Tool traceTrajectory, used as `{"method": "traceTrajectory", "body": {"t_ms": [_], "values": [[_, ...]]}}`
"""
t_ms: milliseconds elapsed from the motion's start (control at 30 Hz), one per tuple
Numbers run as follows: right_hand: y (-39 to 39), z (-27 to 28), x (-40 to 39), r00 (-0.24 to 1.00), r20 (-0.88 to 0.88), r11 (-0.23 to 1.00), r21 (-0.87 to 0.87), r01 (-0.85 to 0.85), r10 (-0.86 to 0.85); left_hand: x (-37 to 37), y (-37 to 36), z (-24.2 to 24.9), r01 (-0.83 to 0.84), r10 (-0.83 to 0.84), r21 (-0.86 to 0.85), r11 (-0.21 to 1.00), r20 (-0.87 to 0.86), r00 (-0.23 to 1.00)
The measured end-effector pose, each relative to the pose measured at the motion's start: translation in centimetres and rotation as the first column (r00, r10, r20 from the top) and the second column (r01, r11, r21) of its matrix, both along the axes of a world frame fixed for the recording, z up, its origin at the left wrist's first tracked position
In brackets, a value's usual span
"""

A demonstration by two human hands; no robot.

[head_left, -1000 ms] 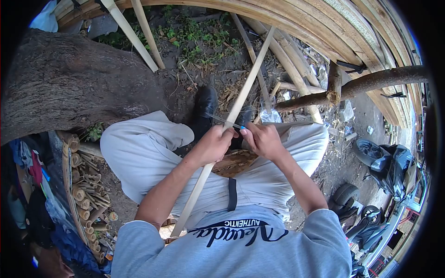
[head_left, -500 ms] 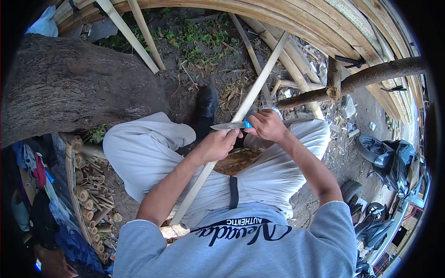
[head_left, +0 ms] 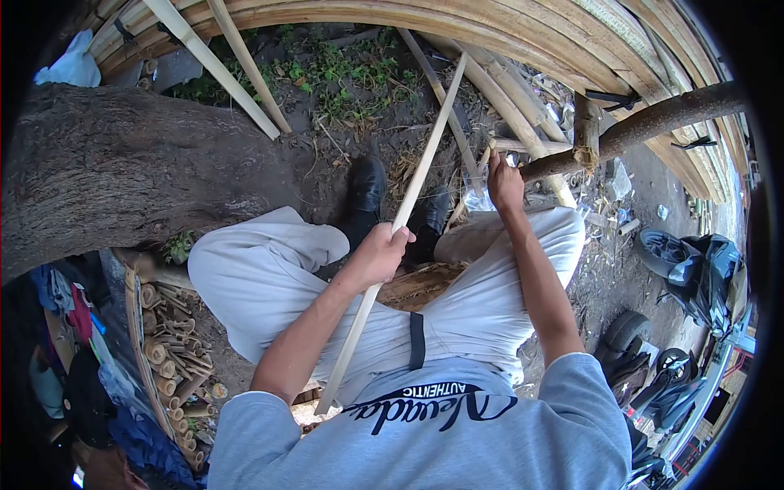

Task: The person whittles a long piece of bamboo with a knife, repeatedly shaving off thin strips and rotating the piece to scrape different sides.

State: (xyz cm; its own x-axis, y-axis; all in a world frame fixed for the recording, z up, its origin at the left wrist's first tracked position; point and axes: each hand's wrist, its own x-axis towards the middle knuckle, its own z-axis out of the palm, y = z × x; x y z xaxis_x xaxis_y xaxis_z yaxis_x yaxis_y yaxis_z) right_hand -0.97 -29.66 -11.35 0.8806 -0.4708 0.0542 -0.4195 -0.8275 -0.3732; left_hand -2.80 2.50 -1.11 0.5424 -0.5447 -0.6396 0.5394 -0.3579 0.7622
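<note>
My left hand (head_left: 377,257) is wrapped around a long, pale bamboo strip (head_left: 426,155), gripping it below its middle. The strip slants from my lap up and away to the right, past my boots. Out to the right, above my knee, my right hand (head_left: 506,186) is closed, apart from the strip and close to a thick branch (head_left: 629,145). It is closed as around the handle of the knife seen in it a moment ago; the blade cannot be made out now against the littered ground.
A thick tree trunk (head_left: 122,171) lies at left, with stacked bamboo pieces (head_left: 167,367) below it. Long bamboo slats (head_left: 506,41) curve across the top. Bamboo poles (head_left: 523,122) lean ahead of me. A parked motorcycle (head_left: 694,278) stands at right.
My right hand has moved up and to the right, away from my left hand and the strip. The strip's far end has swung left; my left hand has shifted slightly toward my body.
</note>
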Motion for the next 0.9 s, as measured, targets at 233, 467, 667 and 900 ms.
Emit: {"method": "traceTrajectory", "body": {"t_ms": [233, 467, 667, 900], "values": [[10.3, 6.3, -4.3, 0.726, 0.219, 0.732, 0.071, -0.678, 0.651, 0.1, 0.0, -2.3, 0.020, -0.100, 0.212, 0.977, 0.378, 0.920], [11.7, 4.6, -4.2, 0.640, 0.271, 0.606, 0.206, -0.768, 0.719, -0.2, -0.3, -1.9, -0.014, -0.073, 0.217, 0.976, 0.387, 0.919], [9.0, 2.4, -2.4, 0.404, 0.354, 0.444, -0.038, -0.895, 0.844, -0.8, -0.4, -0.9, 0.085, -0.176, 0.229, 0.970, 0.414, 0.893], [7.9, 0.0, -1.1, 0.380, 0.368, 0.466, -0.181, -0.866, 0.849, -0.2, -0.1, -3.5, 0.051, -0.149, 0.235, 0.971, 0.421, 0.895]]}}
